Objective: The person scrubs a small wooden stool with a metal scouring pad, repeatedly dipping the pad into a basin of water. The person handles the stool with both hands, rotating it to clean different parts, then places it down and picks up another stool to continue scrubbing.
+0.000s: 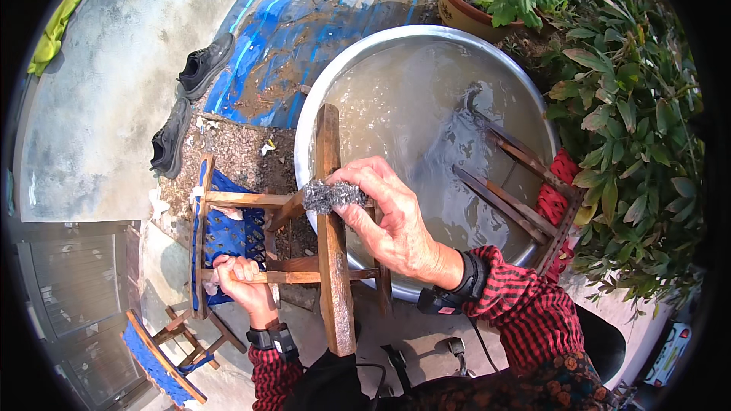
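Note:
My right hand (394, 222) pinches a steel wool scouring pad (333, 196) between thumb and fingers, against the upright wooden bar of a folding stool (336, 297). The bar looks wet along its lower part. Around a lighter wooden rail of the same stool, my left hand (243, 282) is closed. Blue woven webbing (237, 231) forms the stool's seat on the left. Beyond the bar, a large round metal basin (548, 108) holds cloudy water. Another wooden stool with red webbing (551, 188) leans in it, its legs partly under the water.
Another blue-webbed stool (163, 362) lies at lower left. Dark shoes (205, 65) sit beside a wet blue sheet (262, 63). A potted plant (474, 11) and leafy bushes (634, 142) border the basin. Cables (482, 345) run near my body.

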Action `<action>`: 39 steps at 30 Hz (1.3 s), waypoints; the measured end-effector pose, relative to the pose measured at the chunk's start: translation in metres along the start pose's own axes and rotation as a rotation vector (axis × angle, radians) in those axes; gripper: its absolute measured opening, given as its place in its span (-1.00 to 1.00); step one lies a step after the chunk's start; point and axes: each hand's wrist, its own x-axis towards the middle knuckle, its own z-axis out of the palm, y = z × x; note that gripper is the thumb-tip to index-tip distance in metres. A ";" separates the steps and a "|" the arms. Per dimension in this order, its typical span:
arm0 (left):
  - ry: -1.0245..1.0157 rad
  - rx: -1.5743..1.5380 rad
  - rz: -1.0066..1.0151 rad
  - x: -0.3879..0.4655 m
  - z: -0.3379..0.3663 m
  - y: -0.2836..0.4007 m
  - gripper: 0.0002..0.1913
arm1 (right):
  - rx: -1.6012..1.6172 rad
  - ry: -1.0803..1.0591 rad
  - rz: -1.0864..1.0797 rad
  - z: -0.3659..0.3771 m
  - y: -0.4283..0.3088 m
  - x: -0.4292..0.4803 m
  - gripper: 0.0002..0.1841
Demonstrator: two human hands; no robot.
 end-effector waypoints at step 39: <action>-0.012 0.112 -0.032 -0.026 0.038 -0.007 -0.88 | -0.042 -0.013 0.070 -0.041 -0.052 -0.066 -0.65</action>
